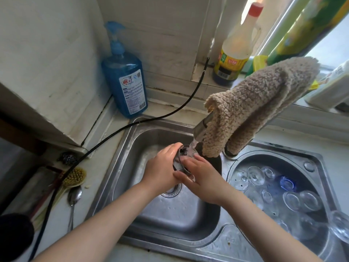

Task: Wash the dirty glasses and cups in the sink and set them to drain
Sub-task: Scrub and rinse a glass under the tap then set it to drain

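Your double steel sink (120,167) fills the middle of the counter, with a square basin on the left and a round basin (321,173) on the right. The round one holds many clear glasses (291,200), some upturned, and one blue one (287,183). A brown fleecy cloth (255,103) hangs over the tap (201,129), which pours water down into the square basin. Behind the sink stands a blue pump bottle (125,86), and a black cable (132,124) crosses the counter. You hold one glass (184,157) under the stream over the square basin: your left hand (162,167) wraps its side, your right hand (204,178) grips its lower end, thumb touching your left hand.
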Tool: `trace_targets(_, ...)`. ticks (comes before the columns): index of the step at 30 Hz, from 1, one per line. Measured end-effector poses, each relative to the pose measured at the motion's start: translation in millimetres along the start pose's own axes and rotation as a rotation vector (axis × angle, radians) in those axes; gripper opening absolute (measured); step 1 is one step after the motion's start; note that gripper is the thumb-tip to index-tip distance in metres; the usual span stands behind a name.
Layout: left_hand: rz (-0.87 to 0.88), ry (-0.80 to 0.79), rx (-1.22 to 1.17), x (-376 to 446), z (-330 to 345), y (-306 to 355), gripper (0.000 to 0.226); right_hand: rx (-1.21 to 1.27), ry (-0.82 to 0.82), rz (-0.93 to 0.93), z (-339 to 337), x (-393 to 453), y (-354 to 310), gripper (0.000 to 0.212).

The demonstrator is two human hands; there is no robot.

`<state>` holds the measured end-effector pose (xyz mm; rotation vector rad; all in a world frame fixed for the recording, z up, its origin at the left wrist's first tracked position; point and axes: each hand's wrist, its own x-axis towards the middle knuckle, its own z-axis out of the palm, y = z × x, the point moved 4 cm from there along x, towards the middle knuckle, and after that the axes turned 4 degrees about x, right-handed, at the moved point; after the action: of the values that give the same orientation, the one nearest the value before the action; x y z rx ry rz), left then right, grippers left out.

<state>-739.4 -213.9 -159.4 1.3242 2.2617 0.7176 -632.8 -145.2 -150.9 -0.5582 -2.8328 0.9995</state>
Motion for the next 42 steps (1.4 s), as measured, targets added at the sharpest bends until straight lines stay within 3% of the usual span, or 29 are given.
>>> trace_targets(5, -0.006, 0.039, 0.088, 0, 1, 0, 0.080, 0.642, -0.109, 0.299, 11, 9, -10, 0.052)
trace_targets(7, -0.032, 0.027, 0.083, -2, 1, -2, 0.073, 0.461, -0.127, 0.259, 14, 6, -17, 0.050)
trace_targets(10, -0.089, -0.024, 0.059, -5, 2, -11, 0.081, 0.131, -0.168, 0.093, 3, -4, -12, 0.075)
trace_targets(13, -0.117, -0.051, 0.026, -6, 6, -13, 0.090, -0.189, -0.207, -0.026, -7, -10, 2, 0.085)
trace_targets(17, -0.050, -0.051, 0.092, -1, 7, -4, 0.082, -0.275, -0.139, -0.016, -10, -10, -7, 0.083)
trace_targets(19, -0.049, -0.026, 0.101, 2, 6, 0, 0.077, -0.147, -0.111, 0.112, -2, -1, -9, 0.077)
trace_targets(22, -0.073, 0.033, 0.088, 4, 9, 3, 0.072, 0.400, -0.042, 0.494, 6, 16, 0, 0.072)
trace_targets(24, -0.057, 0.052, 0.086, 3, 14, 4, 0.076, 0.749, 0.021, 0.702, 7, 24, 6, 0.053)
trace_targets(26, -0.054, 0.038, 0.115, 0, 18, 5, 0.078, 0.827, 0.061, 0.759, 6, 28, 6, 0.036)
trace_targets(29, -0.070, 0.044, 0.112, 0, 12, 1, 0.067, 0.579, 0.031, 0.654, 8, 28, -7, 0.030)
trace_targets(31, -0.078, 0.027, 0.120, 4, 1, -3, 0.065, 0.198, -0.025, 0.440, 12, 18, -20, 0.034)
trace_targets(35, -0.083, -0.022, 0.069, 5, -13, -9, 0.084, -0.262, 0.013, 0.004, -8, -3, -7, 0.052)
trace_targets(37, -0.053, -0.022, 0.022, 7, -13, -9, 0.093, -0.323, 0.062, -0.068, -19, -6, 1, 0.053)
trace_targets(39, -0.024, -0.031, 0.079, 8, -9, -7, 0.096, -0.253, 0.076, -0.017, -10, -7, -9, 0.054)
trace_targets(42, 0.001, 0.077, 0.144, 5, -3, -3, 0.080, 0.117, 0.160, 0.245, 8, 6, -22, 0.045)
